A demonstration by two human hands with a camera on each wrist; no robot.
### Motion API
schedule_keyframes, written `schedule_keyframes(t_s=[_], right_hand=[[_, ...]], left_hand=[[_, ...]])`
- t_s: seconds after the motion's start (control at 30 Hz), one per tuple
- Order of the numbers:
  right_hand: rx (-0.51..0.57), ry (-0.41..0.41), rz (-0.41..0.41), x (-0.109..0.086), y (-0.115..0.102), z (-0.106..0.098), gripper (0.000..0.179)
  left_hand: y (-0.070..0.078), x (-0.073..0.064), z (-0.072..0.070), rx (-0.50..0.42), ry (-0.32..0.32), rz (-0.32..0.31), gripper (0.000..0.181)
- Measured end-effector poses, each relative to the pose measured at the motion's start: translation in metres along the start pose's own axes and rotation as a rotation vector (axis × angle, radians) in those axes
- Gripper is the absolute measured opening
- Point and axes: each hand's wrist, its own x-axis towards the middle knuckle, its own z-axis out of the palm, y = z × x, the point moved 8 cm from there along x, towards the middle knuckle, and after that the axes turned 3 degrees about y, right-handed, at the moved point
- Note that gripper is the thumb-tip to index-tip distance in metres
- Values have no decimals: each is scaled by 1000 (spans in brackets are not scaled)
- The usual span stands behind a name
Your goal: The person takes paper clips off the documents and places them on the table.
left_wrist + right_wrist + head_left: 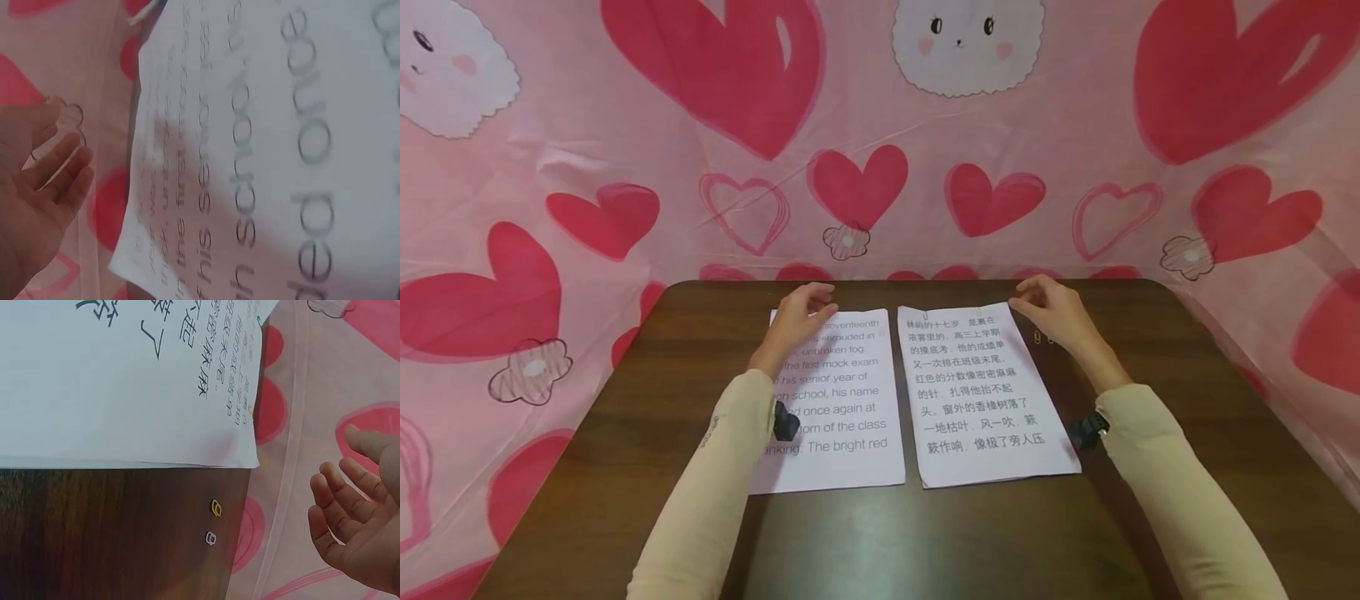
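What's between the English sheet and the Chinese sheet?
Only a narrow strip of bare tabletop separates the English sheet from the Chinese sheet; nothing lies on it. The head view shows this.

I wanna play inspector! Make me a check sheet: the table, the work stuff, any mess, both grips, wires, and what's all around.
Surface: dark wooden table, shiny at the front.
Job's things: English paper and Chinese paper, side by side with a gap; yellow clip and white clip, loose beside the Chinese paper.
Clutter: nothing seen.
Left grip: over the English paper's top left, holding nothing, fingers loosely bent.
Right grip: by the Chinese paper's top right corner, holding nothing.
Cables: nothing seen.
Surroundings: pink cloth with hearts, flowers and fluffy white faces; a black band on each wrist.
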Motion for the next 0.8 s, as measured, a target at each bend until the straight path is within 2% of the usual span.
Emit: schedule_keyframes(t_s=[0.2, 0.47, 0.8], right_hand=[[14, -7, 11, 1, -2, 4, 41], [6, -10, 3, 4, 0, 8, 40], [-13, -26, 47, 4, 8, 16, 39]], left_hand=[[11, 3, 20, -5, -38, -33, 42], [17, 8, 41, -2, -36, -35, 39], [18, 10, 63, -4, -71, -77, 41]])
